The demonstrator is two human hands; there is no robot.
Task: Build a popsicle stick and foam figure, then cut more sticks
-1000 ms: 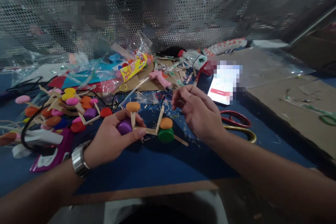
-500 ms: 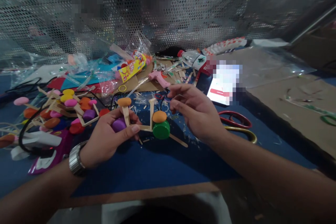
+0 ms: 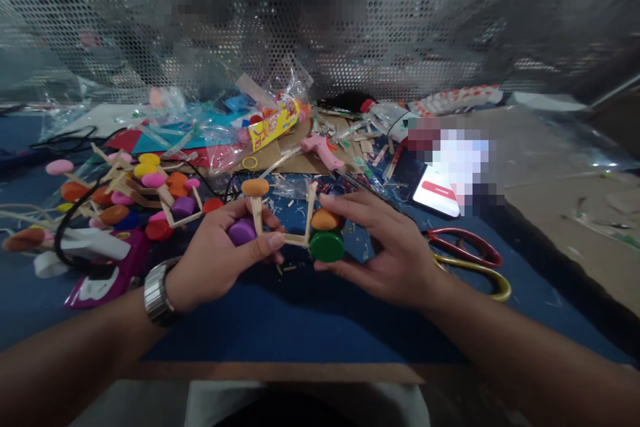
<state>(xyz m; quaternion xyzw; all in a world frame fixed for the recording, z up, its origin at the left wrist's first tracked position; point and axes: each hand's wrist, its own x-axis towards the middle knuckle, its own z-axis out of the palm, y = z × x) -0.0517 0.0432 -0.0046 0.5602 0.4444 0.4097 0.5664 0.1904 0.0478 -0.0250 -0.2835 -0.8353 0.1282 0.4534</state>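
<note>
Wooden stick frame (image 3: 296,239) pinched in left hand (image 3: 227,255), likely to steady it; right hand (image 3: 393,247) half-curled around orange disc (image 3: 325,219) and green cap (image 3: 327,246), actual grip unclear.

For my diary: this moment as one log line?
left hand: holds frame | right hand: around orange piece, green cap | glue gun: behind hands

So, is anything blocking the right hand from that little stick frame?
Nothing visible. The right hand curves around the green cap on one end of the stick frame; actual contact is hard to tell. The left hand holds the other end, by the purple cap.
</note>
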